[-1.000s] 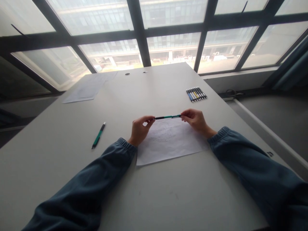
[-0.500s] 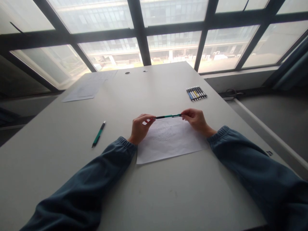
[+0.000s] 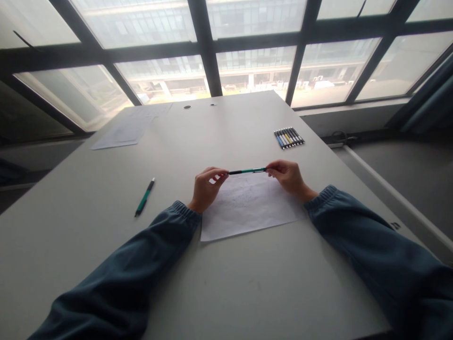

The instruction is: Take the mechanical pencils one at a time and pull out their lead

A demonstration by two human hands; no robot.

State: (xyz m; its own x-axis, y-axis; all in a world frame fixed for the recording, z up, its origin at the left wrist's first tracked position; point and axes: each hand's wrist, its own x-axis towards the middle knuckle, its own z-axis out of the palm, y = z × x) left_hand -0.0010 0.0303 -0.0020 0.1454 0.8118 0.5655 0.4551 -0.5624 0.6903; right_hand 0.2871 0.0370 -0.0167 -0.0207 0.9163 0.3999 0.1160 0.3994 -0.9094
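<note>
A green and black pen (image 3: pixel 247 171) is stretched crosswise between my two hands, over the far edge of a sheet of paper (image 3: pixel 255 215). My left hand (image 3: pixel 207 188) pinches its black end between thumb and fingers. At the other end, the thumb and fingers of my right hand (image 3: pixel 288 178) close on the tip by the clip. Faint grey marks show on the sheet, which lies flat on the white table (image 3: pixel 240 288). Left of my left hand, a second green and black pen (image 3: pixel 144 198) lies at a slant on the tabletop.
Several pens (image 3: pixel 289 138) lie side by side in a row toward the right edge. Other paper sheets (image 3: pixel 123 127) rest at the far left. Beyond the table stand dark-framed windows (image 3: pixel 208 47), and a pale rail (image 3: pixel 392 191) runs along the right side.
</note>
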